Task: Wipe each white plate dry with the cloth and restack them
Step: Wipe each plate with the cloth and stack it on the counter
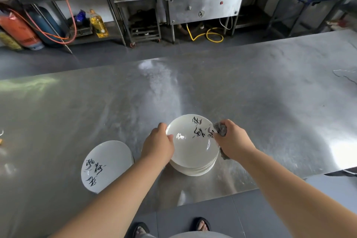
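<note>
1. Now, closest to you, by the near edge of the table (270,102) and toward its left end, a single plate (107,166) lies face up, apart from the others. I judge it is the start of the dry pile. Leave it there, so that wet and dry do not mix.
2. Just right of it, a little further from the near edge, stands the stack of plates (195,169). Do not push on it sideways, because smooth steel probably lets it slide.
3. Your left hand (158,147) is curled on the left rim of the top plate (190,143), with the thumb on its face. Make this hold firm, since it is what stops the plate from turning under the wipe. The plate looks tilted toward you. I cannot tell for sure whether it is lifted off the stack.
4. Your right hand (234,141) is closed round the grey cloth (220,128), bunched at the right rim beside the black painted characters. A flatter pad would dry more surface. Go from the rim toward the middle in circles, then do the underside, where water likely collects.
5. A tail of the cloth hangs under your right hand, next to the stack. Gather it in, or it may catch a lower rim.
6. Past the far edge stand a steel stove (204,4) and gas cylinders (21,31). They have no part in this step.
</note>
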Demonstrator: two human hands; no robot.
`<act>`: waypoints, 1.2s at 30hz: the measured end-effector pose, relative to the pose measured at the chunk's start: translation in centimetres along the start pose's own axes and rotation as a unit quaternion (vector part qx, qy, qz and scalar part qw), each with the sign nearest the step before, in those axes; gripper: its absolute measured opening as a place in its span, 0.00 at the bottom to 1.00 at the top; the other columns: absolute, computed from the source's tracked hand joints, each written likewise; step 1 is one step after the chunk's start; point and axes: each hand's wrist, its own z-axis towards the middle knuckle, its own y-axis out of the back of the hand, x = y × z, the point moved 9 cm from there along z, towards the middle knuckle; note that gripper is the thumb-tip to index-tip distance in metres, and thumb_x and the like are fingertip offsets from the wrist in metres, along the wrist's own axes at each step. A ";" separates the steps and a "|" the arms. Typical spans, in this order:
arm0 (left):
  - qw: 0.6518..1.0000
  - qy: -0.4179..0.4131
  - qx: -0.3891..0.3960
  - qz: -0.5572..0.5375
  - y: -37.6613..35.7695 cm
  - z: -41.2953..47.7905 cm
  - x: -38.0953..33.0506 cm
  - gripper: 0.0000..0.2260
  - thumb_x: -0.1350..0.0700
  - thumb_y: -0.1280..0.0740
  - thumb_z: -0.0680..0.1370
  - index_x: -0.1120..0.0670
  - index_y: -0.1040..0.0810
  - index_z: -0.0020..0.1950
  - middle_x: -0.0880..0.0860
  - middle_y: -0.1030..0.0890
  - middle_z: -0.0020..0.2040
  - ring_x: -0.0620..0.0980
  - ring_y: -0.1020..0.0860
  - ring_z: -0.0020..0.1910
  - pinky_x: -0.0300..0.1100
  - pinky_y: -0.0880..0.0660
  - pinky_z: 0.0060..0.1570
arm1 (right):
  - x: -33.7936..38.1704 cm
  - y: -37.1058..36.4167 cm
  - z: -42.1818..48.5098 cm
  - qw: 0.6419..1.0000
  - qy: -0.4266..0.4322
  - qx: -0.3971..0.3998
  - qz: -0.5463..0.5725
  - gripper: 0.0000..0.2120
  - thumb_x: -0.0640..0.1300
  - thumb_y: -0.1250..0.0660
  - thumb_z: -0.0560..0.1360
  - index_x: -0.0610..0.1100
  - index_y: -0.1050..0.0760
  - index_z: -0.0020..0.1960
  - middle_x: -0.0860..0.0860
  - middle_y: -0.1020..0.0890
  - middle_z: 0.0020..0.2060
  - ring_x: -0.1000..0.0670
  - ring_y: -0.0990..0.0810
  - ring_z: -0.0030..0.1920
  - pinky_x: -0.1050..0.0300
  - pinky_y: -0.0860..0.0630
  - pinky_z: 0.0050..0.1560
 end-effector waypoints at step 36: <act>0.987 0.110 0.069 -0.098 3.6 -1.2 36.4 0.21 0.38 0.34 0.82 0.51 0.34 0.38 0.49 0.25 0.34 0.48 0.30 0.31 0.44 0.38 0.30 | 14.4 -29.9 -6.4 0.973 0.042 0.108 -0.202 0.04 0.55 0.42 0.81 0.56 0.35 0.48 0.52 0.19 0.33 0.48 0.20 0.22 0.50 0.20 0.23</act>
